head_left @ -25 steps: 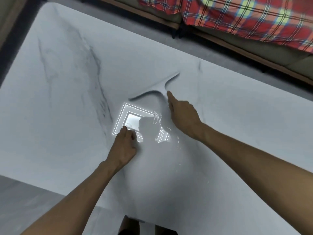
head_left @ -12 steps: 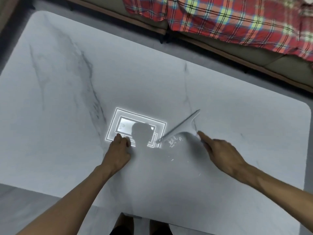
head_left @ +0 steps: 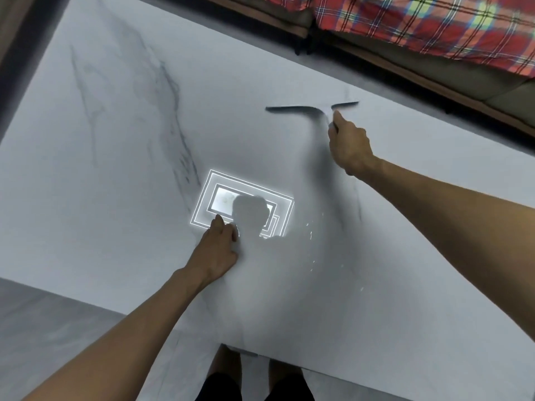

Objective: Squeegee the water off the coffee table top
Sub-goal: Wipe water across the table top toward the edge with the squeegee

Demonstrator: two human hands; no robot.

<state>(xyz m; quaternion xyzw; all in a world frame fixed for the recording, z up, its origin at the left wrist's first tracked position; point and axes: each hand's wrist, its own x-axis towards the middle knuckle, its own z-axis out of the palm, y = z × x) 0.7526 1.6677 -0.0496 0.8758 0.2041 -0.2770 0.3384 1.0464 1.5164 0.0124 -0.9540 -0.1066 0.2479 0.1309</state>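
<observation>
A white marble coffee table top (head_left: 115, 175) with grey veins fills most of the view. My right hand (head_left: 348, 147) grips the handle of a grey squeegee (head_left: 307, 109), whose blade lies flat on the table near the far edge, running left to right. My left hand (head_left: 215, 250) rests on the table near the front, fingers curled, holding nothing that I can see. Small water droplets (head_left: 311, 235) glint on the surface to the right of my left hand.
A bright reflection of a ceiling light (head_left: 243, 201) shines on the table by my left hand. A sofa with a red plaid blanket (head_left: 419, 24) stands beyond the far edge. Grey floor (head_left: 43, 328) lies at the front left. My legs (head_left: 254, 377) are at the front edge.
My right hand has carried the squeegee from the middle right of the table up to the far edge, and the blade has turned level. My left hand has stayed in place.
</observation>
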